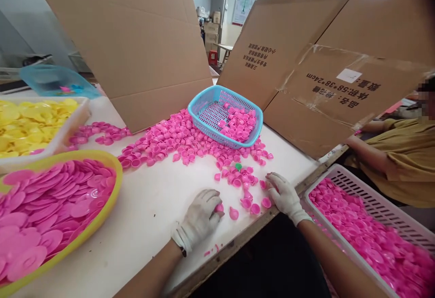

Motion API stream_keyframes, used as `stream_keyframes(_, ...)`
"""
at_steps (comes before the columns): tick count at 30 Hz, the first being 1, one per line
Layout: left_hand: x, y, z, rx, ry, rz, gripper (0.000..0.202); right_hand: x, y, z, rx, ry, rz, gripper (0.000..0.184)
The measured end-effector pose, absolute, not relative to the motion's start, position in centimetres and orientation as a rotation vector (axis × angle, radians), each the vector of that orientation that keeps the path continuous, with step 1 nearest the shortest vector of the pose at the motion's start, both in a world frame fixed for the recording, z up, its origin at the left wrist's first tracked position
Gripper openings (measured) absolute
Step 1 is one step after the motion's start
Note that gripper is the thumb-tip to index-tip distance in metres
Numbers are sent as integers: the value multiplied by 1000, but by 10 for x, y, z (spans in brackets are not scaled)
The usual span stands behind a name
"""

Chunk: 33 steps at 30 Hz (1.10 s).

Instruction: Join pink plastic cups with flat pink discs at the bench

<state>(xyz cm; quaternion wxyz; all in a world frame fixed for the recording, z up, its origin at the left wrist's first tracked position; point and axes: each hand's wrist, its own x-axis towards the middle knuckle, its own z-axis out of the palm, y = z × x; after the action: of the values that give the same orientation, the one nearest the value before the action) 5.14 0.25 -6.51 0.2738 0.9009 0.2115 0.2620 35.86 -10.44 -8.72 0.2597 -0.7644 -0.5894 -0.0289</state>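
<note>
My left hand (200, 216), in a white glove, rests on the white table with its fingers closed around a small pink toy cup (219, 207). A loose pink cup (234, 213) lies just right of its fingertips. Near the table's front edge is my gloved right hand (284, 194), thumb and fingers apart, beside another pink cup (266, 202); nothing shows in its grasp. Between and beyond the hands lies a loose group of pink cups, among them one green piece (238, 166). A larger heap of pink cups (170, 134) spreads farther back.
A blue basket (193, 115) partly filled with pink cups sits on the heap. Cardboard sheets (152, 48) rise behind. At left stand a yellow tub (117, 171) of pink discs and a tray of yellow pieces (34, 123). A crate (340, 175) and a person (401, 153) are at right.
</note>
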Motion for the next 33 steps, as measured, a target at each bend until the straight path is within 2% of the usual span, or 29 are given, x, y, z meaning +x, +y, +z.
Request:
stream_keyframes(5,50,1,-66,2392,585,739,38,358,-101,-85,-2094,-1567,-56,34)
stream_keyframes(11,47,1,-63,2391,615,718,24,346,-92,-75,-2173,-1416,-136,35)
stream_keyframes(16,46,12,-73,2375,684,720,31,324,-129,-84,-2436,-939,-310,48)
stream_keyframes(19,48,17,-77,2376,718,698,33,306,-157,-108,-2570,-880,-176,47)
stream_keyframes(23,50,16,-74,2378,754,690,32,288,-162,-136,-2688,-1114,191,26)
stream_keyframes(29,48,17,-68,2348,829,682,35,258,-164,-144,-2840,-1443,468,45)
stream_keyframes(33,46,21,-69,2290,882,755,37,231,-185,-152,-2789,-1673,600,34)
